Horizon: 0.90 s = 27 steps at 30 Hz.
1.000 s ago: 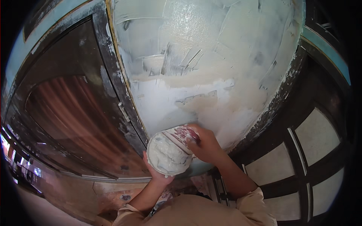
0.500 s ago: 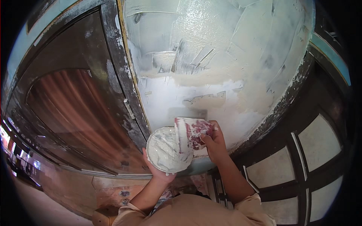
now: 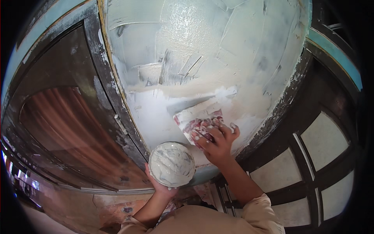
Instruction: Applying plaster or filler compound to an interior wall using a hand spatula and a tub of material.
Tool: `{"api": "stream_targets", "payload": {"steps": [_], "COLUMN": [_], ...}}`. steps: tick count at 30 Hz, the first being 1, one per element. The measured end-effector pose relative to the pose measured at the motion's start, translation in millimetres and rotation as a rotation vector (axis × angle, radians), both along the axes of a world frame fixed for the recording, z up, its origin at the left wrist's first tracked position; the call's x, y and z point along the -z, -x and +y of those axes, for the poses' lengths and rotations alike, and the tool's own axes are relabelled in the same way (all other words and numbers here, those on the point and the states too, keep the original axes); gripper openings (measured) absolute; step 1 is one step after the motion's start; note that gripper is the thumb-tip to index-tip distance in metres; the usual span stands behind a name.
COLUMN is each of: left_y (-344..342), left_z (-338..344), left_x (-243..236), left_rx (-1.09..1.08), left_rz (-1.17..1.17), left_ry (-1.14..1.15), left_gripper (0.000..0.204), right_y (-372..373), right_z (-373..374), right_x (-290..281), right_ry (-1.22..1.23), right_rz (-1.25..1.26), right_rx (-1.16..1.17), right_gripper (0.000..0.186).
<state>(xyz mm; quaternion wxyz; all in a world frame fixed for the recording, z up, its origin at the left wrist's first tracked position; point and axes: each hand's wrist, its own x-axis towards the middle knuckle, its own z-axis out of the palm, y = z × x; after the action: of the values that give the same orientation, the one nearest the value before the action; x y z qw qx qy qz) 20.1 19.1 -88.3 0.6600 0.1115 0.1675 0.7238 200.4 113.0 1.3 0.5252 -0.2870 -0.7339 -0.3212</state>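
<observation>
My left hand (image 3: 163, 188) is closed round the underside and left rim of a round bowl (image 3: 171, 145) full of off-white wall putty (image 3: 172, 165). To its upper right, my right hand (image 3: 218, 142) grips a flat, dark red putty scraper (image 3: 199, 121) smeared with white, fingers spread over its face. The scraper's far edge lies close against the wall (image 3: 152, 109); whether it touches along its whole width I cannot tell. Its upper part carries a thick white coat. The wall around it bears wet putty with ridges and streaks.
Left of the wall stands a dark, paint-spotted door frame (image 3: 113, 78) and a door with a reddish-brown curtain (image 3: 78, 128) in its arched panel. On the right is a dark door with pale panels (image 3: 325, 140). Putty-splashed flooring (image 3: 117, 208) shows below.
The scraper has left the bowl's rim and moved right to the wall, turning so its face lies toward it. A bare patch there is now partly covered. The bowl sits slightly lower in view.
</observation>
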Motion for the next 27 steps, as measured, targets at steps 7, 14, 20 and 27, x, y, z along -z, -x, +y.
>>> {"api": "stream_targets", "payload": {"steps": [7,14,20,27], "left_y": [6,14,16,4], "left_z": [-9,-21,-21,-19], "left_x": [10,5,19,17], "left_rx": [-0.018,-0.033,-0.054,0.044], "left_rz": [0.03,0.014,0.012,-0.015], "left_ry": [0.018,-0.024,-0.031,0.031], "left_gripper": [0.081,0.081,0.083,0.084], "right_y": [22,-21,-31,-23], "right_z": [55,52,31,71], "right_x": [63,106,92,58], "right_ry": [-0.051,0.022,-0.071,-0.053], "right_rz": [-0.014,-0.094,-0.04,-0.052], "right_rx": [0.124,0.13,0.09,0.19], "right_gripper": [0.026,0.027,0.021,0.022]}}
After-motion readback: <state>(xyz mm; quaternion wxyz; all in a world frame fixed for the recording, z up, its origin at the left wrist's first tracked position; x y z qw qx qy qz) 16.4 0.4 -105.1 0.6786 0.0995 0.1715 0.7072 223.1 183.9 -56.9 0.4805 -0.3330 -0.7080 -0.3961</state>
